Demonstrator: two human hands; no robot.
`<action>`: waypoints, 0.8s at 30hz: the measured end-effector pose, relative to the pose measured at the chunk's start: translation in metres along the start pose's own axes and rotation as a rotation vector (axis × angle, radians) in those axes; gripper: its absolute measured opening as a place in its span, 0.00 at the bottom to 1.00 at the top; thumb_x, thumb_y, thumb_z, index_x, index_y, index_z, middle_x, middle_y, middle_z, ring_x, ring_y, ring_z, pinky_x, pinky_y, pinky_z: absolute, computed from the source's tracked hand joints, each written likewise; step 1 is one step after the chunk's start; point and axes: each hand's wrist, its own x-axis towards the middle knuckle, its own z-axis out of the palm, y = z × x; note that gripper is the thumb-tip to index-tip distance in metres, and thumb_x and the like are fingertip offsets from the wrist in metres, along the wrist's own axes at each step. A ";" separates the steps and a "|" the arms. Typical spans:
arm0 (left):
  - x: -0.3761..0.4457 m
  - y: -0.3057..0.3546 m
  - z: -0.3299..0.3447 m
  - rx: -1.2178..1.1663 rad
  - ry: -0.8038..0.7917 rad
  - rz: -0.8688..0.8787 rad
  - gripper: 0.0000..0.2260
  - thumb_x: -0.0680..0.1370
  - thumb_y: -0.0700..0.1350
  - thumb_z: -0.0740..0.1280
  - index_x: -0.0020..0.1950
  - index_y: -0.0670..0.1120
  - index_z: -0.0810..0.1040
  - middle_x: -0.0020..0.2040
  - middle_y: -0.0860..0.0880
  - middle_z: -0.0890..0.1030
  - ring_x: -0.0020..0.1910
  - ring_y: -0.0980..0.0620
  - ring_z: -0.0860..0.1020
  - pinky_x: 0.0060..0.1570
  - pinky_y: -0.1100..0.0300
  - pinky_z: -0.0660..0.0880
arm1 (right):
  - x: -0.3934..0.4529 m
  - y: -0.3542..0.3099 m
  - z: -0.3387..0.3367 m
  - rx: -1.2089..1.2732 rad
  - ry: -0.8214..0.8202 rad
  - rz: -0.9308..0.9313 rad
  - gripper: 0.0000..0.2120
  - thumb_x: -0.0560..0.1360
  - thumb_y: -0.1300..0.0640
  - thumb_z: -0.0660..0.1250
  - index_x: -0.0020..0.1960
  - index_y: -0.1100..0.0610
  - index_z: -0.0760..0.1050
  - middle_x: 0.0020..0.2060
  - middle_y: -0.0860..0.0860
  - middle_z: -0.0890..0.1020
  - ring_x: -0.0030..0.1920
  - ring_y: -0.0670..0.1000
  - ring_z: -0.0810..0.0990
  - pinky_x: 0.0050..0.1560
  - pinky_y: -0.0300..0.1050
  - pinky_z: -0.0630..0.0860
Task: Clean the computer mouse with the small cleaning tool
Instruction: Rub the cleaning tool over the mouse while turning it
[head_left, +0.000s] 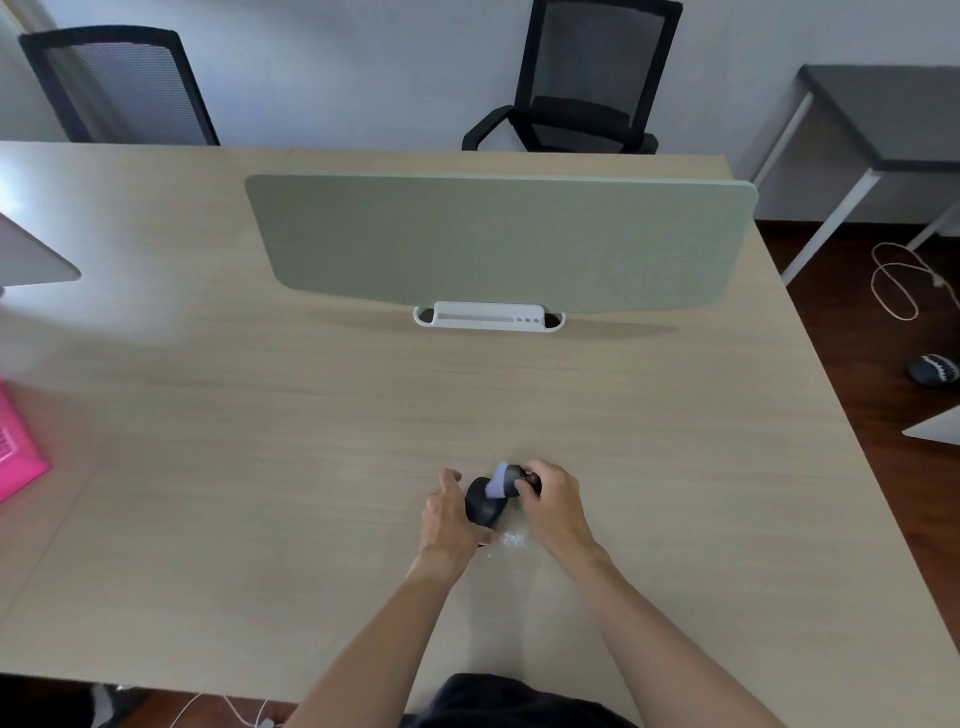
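A black computer mouse (482, 506) rests on the wooden table (322, 467) near its front middle. My left hand (448, 519) grips the mouse from its left side and rear. My right hand (555, 506) holds a small dark cleaning tool (514, 475) whose pale bristle head (498, 480) touches the top front of the mouse. A small crumpled piece of clear wrapping (511, 540) lies on the table between my wrists.
A green desk divider (498, 244) on a white bracket (488, 316) stands across the table's middle. A pink object (15, 452) lies at the left edge. Two black chairs (587, 83) stand behind the table; a grey side table (883, 119) stands at the right.
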 end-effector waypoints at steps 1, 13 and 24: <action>0.000 0.000 0.000 0.011 0.001 0.007 0.43 0.60 0.38 0.81 0.69 0.44 0.62 0.55 0.45 0.77 0.52 0.45 0.77 0.44 0.56 0.77 | -0.001 0.002 0.001 -0.030 -0.015 0.014 0.05 0.75 0.63 0.62 0.40 0.60 0.73 0.34 0.50 0.75 0.36 0.52 0.73 0.36 0.45 0.70; -0.006 -0.012 0.003 0.348 0.010 0.249 0.28 0.74 0.49 0.70 0.72 0.52 0.64 0.58 0.46 0.72 0.56 0.46 0.72 0.55 0.59 0.71 | 0.004 -0.015 -0.001 0.012 -0.092 0.140 0.07 0.75 0.62 0.63 0.39 0.57 0.74 0.31 0.46 0.73 0.36 0.51 0.72 0.32 0.35 0.65; 0.008 -0.017 -0.014 0.428 -0.131 0.234 0.42 0.64 0.50 0.78 0.75 0.53 0.62 0.54 0.46 0.71 0.55 0.44 0.74 0.51 0.54 0.74 | -0.002 -0.015 -0.005 0.153 -0.145 0.272 0.09 0.71 0.59 0.66 0.42 0.67 0.77 0.33 0.51 0.74 0.34 0.50 0.69 0.32 0.42 0.66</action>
